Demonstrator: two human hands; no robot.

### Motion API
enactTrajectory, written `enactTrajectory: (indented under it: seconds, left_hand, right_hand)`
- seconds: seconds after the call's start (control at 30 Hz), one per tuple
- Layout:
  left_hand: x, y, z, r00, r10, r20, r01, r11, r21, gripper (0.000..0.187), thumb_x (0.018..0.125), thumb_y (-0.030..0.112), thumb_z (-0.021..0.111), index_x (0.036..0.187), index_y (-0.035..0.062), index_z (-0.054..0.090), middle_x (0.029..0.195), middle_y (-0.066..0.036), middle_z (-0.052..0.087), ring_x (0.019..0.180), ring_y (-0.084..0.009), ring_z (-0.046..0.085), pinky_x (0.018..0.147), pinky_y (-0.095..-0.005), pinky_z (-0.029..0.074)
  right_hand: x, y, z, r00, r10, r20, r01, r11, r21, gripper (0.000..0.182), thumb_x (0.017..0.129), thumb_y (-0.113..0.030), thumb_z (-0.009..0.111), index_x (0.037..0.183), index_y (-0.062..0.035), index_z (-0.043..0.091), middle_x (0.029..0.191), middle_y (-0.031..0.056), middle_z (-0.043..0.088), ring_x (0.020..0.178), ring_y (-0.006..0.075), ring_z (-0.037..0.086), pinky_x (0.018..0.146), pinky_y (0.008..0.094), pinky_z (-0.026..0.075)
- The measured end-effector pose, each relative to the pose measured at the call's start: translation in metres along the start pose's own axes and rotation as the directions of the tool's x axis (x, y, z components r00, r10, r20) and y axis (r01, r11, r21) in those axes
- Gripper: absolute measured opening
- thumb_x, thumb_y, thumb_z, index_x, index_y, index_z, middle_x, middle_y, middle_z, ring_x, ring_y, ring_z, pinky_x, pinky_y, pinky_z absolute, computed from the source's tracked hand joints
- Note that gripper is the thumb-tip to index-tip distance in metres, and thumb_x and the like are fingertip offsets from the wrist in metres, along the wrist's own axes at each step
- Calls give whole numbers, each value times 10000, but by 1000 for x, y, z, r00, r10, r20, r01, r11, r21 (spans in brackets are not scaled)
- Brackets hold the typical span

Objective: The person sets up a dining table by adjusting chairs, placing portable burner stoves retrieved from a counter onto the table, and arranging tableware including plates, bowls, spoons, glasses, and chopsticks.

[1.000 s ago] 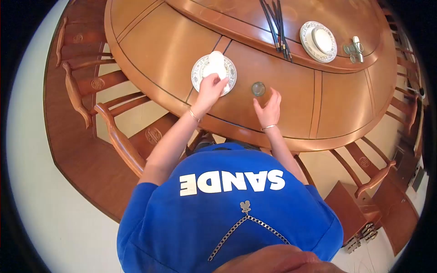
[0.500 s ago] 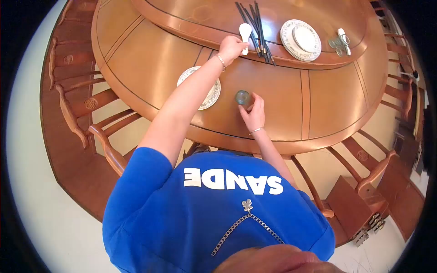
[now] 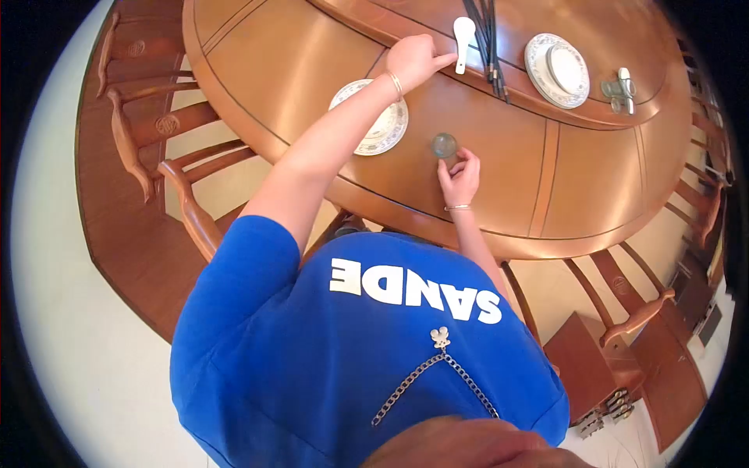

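My left hand [image 3: 413,61] is over the raised turntable's edge, with one finger stretched out to the white spoon's [image 3: 464,35] handle. The fingertip is very close to the handle; contact cannot be made out. The other fingers are partly hidden, and the hand appears to hold nothing. Against the near side of a small glass [image 3: 444,145] is my right hand [image 3: 462,178], thumb and finger at its side. The glass is on the lower tabletop. A patterned white plate [image 3: 396,134] lies partly under my left forearm.
Black chopsticks [image 3: 491,47] lie beside the spoon on the turntable [image 3: 515,97]. Stacked patterned plates [image 3: 538,72] stand to the right, with a glass and a white spoon [image 3: 624,84] farther right. Wooden chairs [image 3: 191,207] surround the round table [image 3: 273,86].
My left hand has drawn back leftward from the spoon's handle, leaving the spoon on the turntable. My right hand stays at the glass. The whole view has shifted and turned slightly.
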State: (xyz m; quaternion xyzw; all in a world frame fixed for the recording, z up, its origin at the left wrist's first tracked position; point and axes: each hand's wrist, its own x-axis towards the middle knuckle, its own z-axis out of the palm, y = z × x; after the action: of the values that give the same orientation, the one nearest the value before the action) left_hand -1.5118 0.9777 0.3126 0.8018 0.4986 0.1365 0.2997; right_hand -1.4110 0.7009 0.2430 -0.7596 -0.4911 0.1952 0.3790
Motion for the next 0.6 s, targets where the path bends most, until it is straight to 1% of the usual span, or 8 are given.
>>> enactTrajectory:
  seconds: [0.07,0.13,0.33,0.4,0.43,0.47,0.53,0.6]
  left_hand:
    - [-38,-18,-19,990,0,-142,-12,996,-84,502,735,448,723,867,-32,656,844,-213,650,841,-341,632,765,-435,510]
    - [-76,-54,-24,966,112,-233,-91,991,98,562,717,381,750,1081,-17,591,1055,-198,610,1032,-329,572,902,-412,469]
    - [-177,-89,-39,940,-162,-299,219,961,169,638,700,323,777,1159,-42,525,1169,-224,537,1124,-353,512,966,-416,431]
    - [-194,-102,-23,848,-467,-251,479,877,-15,654,688,306,795,1161,-54,523,1136,-239,552,1117,-364,514,972,-428,423]
    - [-195,-107,-19,861,-446,-245,438,895,-89,610,734,260,778,1175,-65,510,1037,-238,605,989,-342,609,816,-402,516]
    - [-195,-111,-14,858,-450,-249,441,893,-94,610,734,260,778,1175,-65,510,1037,-238,605,989,-342,609,816,-402,516]
    - [-190,-99,-13,776,-627,76,553,617,-560,493,799,162,740,1171,-68,511,878,-161,617,793,-220,676,571,-316,567]
    - [-187,-95,-6,771,-636,35,493,561,-665,339,823,38,654,1117,-88,542,895,-172,672,719,-206,686,530,-309,566]
  right_hand:
    - [-1,-2,3,1000,7,-21,-6,999,41,521,709,-163,792,1144,-29,539,1010,88,573,574,147,525,591,299,477]
    - [0,0,3,999,-14,-29,15,999,49,531,710,-190,794,1149,-34,539,1008,81,573,587,147,523,583,304,477]
    - [-1,-9,3,999,-17,34,22,989,-148,549,713,-260,791,1150,-44,539,1010,73,570,593,157,518,583,312,482]
    - [-2,-10,5,999,-35,31,40,987,-157,540,722,-274,783,1146,-47,539,1013,78,570,603,169,530,595,325,487]
    - [-2,-12,4,999,-27,41,34,984,-172,536,728,-281,778,1144,-46,536,1017,82,571,608,175,537,598,331,489]
    - [-1,-12,4,998,-22,51,32,982,-189,531,734,-289,772,1142,-46,534,1021,86,572,613,182,545,601,337,491]
    - [-2,-7,9,997,-66,35,72,974,-214,525,740,-293,766,1140,-45,532,1027,90,572,624,191,552,606,342,493]
    - [-3,-5,8,994,-105,16,106,965,-241,519,746,-298,760,1137,-45,529,1033,95,573,635,200,559,612,347,495]
